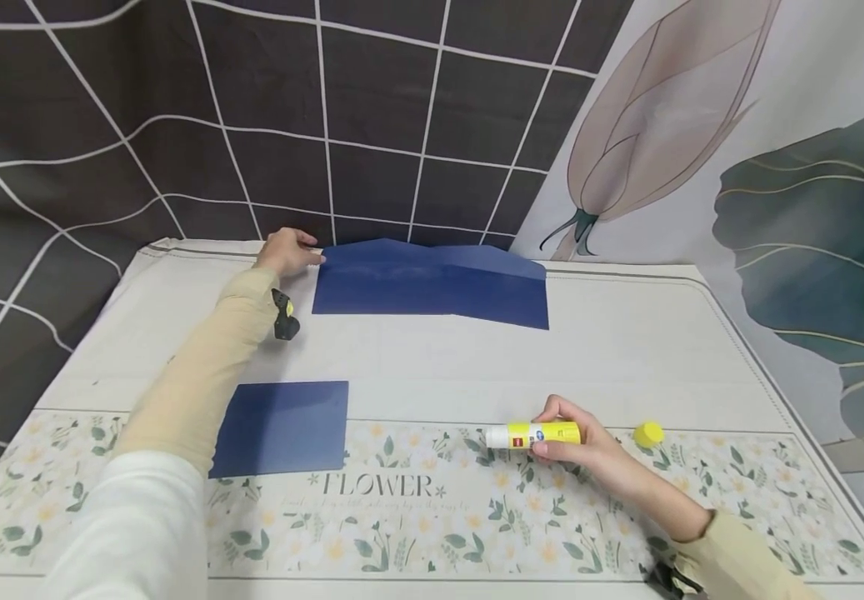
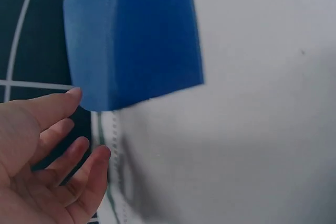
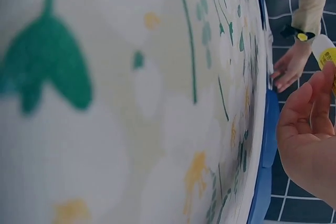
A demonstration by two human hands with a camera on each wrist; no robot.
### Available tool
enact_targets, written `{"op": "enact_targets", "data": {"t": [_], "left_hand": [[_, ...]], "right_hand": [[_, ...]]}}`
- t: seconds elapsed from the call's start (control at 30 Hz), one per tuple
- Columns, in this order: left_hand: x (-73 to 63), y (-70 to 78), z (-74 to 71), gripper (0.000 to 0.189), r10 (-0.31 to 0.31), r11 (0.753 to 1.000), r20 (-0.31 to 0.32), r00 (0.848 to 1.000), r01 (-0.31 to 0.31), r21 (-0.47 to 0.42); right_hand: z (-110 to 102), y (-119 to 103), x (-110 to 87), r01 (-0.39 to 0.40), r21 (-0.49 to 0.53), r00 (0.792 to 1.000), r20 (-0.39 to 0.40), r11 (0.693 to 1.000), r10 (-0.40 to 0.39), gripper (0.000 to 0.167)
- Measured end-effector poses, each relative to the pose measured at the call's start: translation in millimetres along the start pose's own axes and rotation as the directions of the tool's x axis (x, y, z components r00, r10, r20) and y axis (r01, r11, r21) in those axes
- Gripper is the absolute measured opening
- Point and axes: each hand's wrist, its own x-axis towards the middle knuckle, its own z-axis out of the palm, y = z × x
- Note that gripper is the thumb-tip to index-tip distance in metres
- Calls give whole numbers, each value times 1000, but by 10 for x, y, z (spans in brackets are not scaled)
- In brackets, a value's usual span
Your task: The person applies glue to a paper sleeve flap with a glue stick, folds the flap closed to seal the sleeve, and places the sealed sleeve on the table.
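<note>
The right hand (image 1: 591, 447) has its grip closed on a glue stick (image 1: 542, 433), thumb and fingers pinching the yellow barrel, with the white end pointing left. The stick is held above the floral band on the near part of the bench (image 1: 611, 350), roughly level. The left hand (image 1: 286, 252) has a loose grip, its fingers apart and softly bent; 1 fingertip meets the left corner of the creased blue sheet (image 1: 402, 287), as the left wrist view shows.

That sheet lies along the far edge of the bench, a lengthwise crease dividing a paler strip on the wall side from a darker part. Whether it is 1 piece or 2 joined cannot be told. A smaller blue sheet (image 1: 289, 429) lies flat nearer the person, just beside the left forearm, with the printed word FLOWER (image 1: 379, 485) close to its lower right corner. A yellow cap (image 1: 649, 433) rests to the right of the right hand, apart from the stick.

Tan sleeves (image 1: 199, 367) cover both forearms. Beyond the bench hang a dark curtain (image 1: 252, 100) with white grid lines and, to the right, a pale curtain (image 1: 829, 75) with leaf prints.
</note>
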Motion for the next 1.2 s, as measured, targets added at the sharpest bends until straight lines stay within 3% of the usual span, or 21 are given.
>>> {"op": "enact_targets", "data": {"t": [0.27, 0.5, 0.93, 1.2], "left_hand": [[32, -83, 103, 45, 17, 999, 5, 1000, -17, 36], [52, -84, 167, 43, -9, 997, -10, 1000, 10, 79], [56, -55, 206, 33, -5, 1000, -59, 998, 7, 31], [73, -69, 217, 31, 29, 1000, -43, 999, -29, 4]], "right_hand": [[-4, 15, 3, -4, 3, 1000, 9, 1000, 4, 18], [7, 5, 2, -5, 29, 1000, 24, 1000, 4, 18], [-3, 10, 7, -1, 10, 1000, 14, 1000, 0, 18], [-3, 14, 0, -29, 13, 1000, 9, 999, 29, 17]]}}
